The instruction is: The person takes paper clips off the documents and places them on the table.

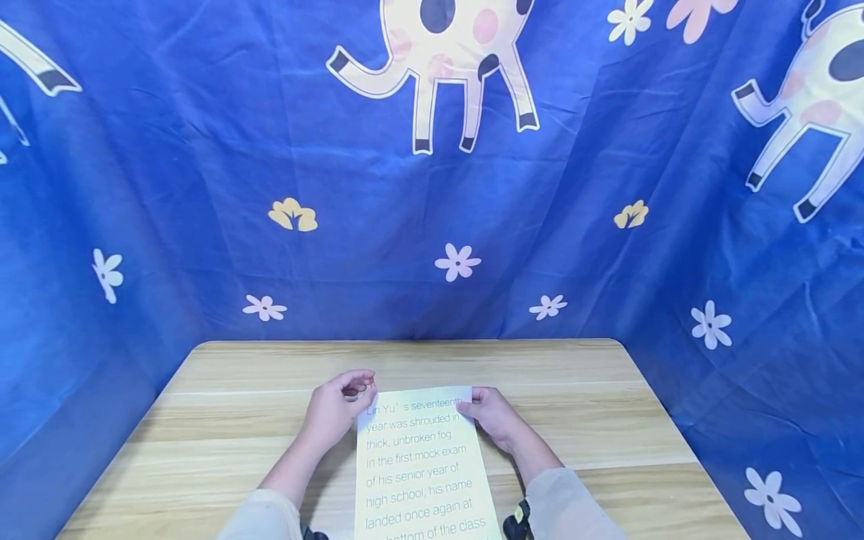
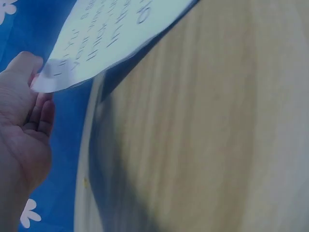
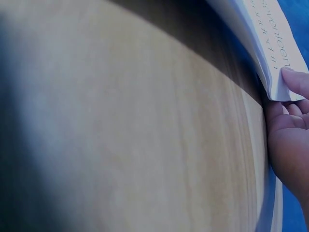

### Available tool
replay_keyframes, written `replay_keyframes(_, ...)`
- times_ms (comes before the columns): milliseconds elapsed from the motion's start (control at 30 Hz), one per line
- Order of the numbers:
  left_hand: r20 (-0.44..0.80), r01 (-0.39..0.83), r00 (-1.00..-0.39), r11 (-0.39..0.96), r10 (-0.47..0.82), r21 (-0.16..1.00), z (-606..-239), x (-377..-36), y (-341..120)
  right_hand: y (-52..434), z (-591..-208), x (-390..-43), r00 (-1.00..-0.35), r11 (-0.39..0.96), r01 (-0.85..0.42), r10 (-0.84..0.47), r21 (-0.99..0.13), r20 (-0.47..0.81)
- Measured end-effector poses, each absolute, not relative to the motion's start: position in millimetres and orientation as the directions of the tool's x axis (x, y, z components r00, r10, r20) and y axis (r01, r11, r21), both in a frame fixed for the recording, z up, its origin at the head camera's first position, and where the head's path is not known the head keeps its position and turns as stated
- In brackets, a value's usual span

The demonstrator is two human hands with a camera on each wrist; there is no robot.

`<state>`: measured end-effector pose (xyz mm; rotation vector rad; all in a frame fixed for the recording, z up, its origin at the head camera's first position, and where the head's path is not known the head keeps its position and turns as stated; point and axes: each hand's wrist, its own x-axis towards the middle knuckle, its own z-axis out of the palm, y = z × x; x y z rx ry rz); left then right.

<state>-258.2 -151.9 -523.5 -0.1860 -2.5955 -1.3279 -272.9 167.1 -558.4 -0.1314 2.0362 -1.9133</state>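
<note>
A small stack of printed paper sheets, with large dark lines of text facing up, is held over the wooden table. Its top left corner lies between the thumb and curled fingers of my left hand. At the top right, my right hand pinches the edge, thumb over the print and fingers underneath. Several layered page edges of the sheets show in the right wrist view. In the left wrist view, the corner of the paper bends down toward the fingers. The bottom of the pages is cut off in the head view.
The light wood table has rounded far corners. Blue fabric printed with cows and flowers hangs behind it and along both sides. Dark wrist-worn devices show at both sleeves, such as the right one. Shadows fall on the tabletop below the paper.
</note>
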Motion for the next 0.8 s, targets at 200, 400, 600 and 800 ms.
replay_keyframes(200,0.284,0.227,-0.959,0.609,0.003,0.760,-514,-254,-165,167,-558,-273,-0.936,0.084,0.164,-0.303,-0.983,-0.182)
replay_keyframes(400,0.331,0.251,-0.944,0.624,-0.012,0.740,-505,-252,-183,167,-558,-273,-0.936,0.094,0.163,-0.299,-0.982,-0.184)
replay_keyframes(600,0.344,0.244,-0.938,0.649,-0.030,0.721,-503,-252,-198,167,-557,-272,-0.936,0.105,0.162,-0.298,-0.981,-0.186)
replay_keyframes(800,0.342,0.236,-0.939,0.659,-0.034,0.714,-502,-251,-208,167,-556,-271,-0.936,0.098,0.170,-0.295,-0.980,-0.192)
